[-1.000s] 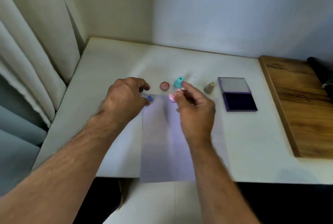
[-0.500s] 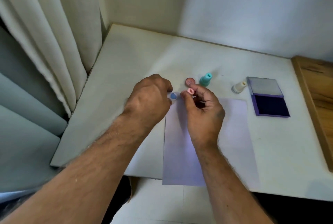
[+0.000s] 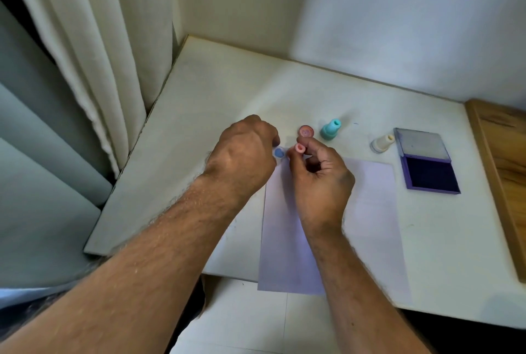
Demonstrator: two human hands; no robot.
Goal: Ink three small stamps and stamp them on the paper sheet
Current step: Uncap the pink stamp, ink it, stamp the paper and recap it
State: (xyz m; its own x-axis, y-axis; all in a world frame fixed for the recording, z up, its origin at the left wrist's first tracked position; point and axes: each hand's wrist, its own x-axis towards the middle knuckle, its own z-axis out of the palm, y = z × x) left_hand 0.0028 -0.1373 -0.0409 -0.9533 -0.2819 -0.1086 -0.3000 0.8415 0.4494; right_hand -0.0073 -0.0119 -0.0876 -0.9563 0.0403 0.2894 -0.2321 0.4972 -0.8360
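Fingers, right hand (image 3: 318,180): thumb and forefinger pinch a small pink stamp (image 3: 300,148) near the middle of the frame, its round end turned up toward the viewer; the other fingers are curled loosely into the palm.
Fingers, left hand (image 3: 244,160): clenched with the knuckles up, closed on a small blue piece with a heart-shaped face (image 3: 279,152); only that face peeks out at the fingertips, so what the piece is cannot be told for sure.
Hands together: the blue piece and the pink stamp sit just beside each other, above the upper left corner of the paper sheet.
Paper sheet (image 3: 373,211): pale lilac, lying flat on the desk in the lower middle of the frame, its near edge hanging over the desk's front edge; no stamped marks can be made out on the visible part.
Pink round cap (image 3: 306,132): lying on the desk just above the right hand's fingertips.
Teal stamp (image 3: 330,129): standing upright just right of the pink cap.
Cream stamp (image 3: 382,143): on the desk further right, leaning toward the ink pad.
Ink pad (image 3: 429,174): open, purple case, dark blue pad nearer, grey lid inside farther, right of the sheet.
Desk (image 3: 216,97): off-white, in a corner.
Curtain (image 3: 94,40): cream, hanging at upper left.
Wooden board (image 3: 506,160): along the right edge.
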